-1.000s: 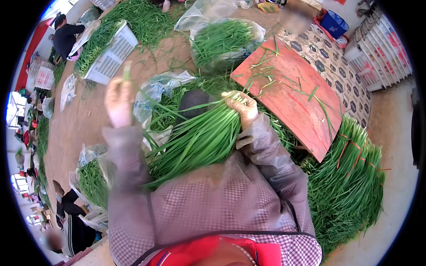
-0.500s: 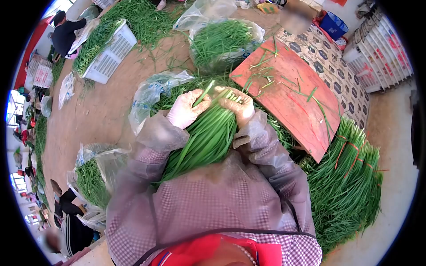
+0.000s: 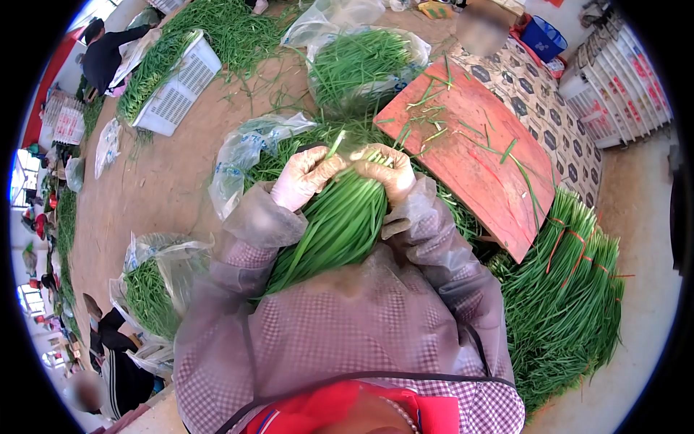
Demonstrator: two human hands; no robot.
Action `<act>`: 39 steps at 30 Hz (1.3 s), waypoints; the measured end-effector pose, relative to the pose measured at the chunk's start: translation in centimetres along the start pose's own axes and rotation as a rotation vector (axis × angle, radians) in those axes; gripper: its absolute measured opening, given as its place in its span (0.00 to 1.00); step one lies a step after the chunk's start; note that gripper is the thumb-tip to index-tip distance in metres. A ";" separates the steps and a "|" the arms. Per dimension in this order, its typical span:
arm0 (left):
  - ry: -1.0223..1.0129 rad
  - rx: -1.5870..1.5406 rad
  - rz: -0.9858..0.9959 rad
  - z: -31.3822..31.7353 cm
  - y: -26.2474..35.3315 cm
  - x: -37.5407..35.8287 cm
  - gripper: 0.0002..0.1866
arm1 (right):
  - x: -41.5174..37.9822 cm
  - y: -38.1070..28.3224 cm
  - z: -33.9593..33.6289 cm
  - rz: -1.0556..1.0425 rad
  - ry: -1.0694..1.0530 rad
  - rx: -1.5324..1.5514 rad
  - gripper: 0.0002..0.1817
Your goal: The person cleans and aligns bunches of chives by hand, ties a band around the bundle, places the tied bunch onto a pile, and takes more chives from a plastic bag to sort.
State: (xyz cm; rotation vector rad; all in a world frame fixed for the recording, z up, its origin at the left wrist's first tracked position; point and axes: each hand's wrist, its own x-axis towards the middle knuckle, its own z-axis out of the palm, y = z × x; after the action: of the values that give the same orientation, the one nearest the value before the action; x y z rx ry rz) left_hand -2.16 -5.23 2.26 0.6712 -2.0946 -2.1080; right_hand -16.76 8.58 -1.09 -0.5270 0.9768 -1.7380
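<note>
In the head view a bunch of garlic chives [image 3: 336, 224] lies over my lap, its leaves falling toward my body and its pale stem ends up. My gloved right hand [image 3: 390, 173] is closed around the stem ends. My gloved left hand [image 3: 305, 179] is closed at the bunch's left side, thumb and fingers pinching a pale chive stalk [image 3: 335, 145] that sticks up. Both hands sit close together. Beyond them loose chives [image 3: 289, 148] lie in and around a clear plastic bag [image 3: 237, 163].
A red board [image 3: 470, 145] with scattered leaf scraps is at the right. Tied chive bundles [image 3: 567, 289] are piled beside it. Ahead is a bag of chives [image 3: 365, 61]; a white crate [image 3: 177, 90] stands far left. Two people [image 3: 108, 58] are at the left.
My left hand's fingers have closed in a little toward my right hand, and the pinched stalk has shifted slightly. The person at the far left has stretched an arm outward.
</note>
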 end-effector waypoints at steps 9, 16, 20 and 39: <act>0.144 0.330 0.328 0.9 -1.7 -0.1 0.08 | -0.3 -0.5 1.0 -0.001 0.084 -0.040 0.10; 0.277 0.630 0.530 1.7 -0.9 -0.5 0.07 | -0.4 -0.7 0.8 0.049 0.126 -0.088 0.16; 0.298 0.643 0.462 1.9 -0.3 -0.8 0.09 | -0.2 0.0 -0.1 0.061 0.118 -0.042 0.15; 0.415 0.187 0.303 -1.7 4.0 0.0 0.35 | -0.7 0.2 -0.8 0.024 0.094 -0.035 0.10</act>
State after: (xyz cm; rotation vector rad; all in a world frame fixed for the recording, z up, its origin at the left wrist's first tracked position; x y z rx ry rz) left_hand -2.42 -7.04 6.21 0.6877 -2.0169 -1.4824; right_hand -16.98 9.49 -1.65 -0.4574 1.0778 -1.7394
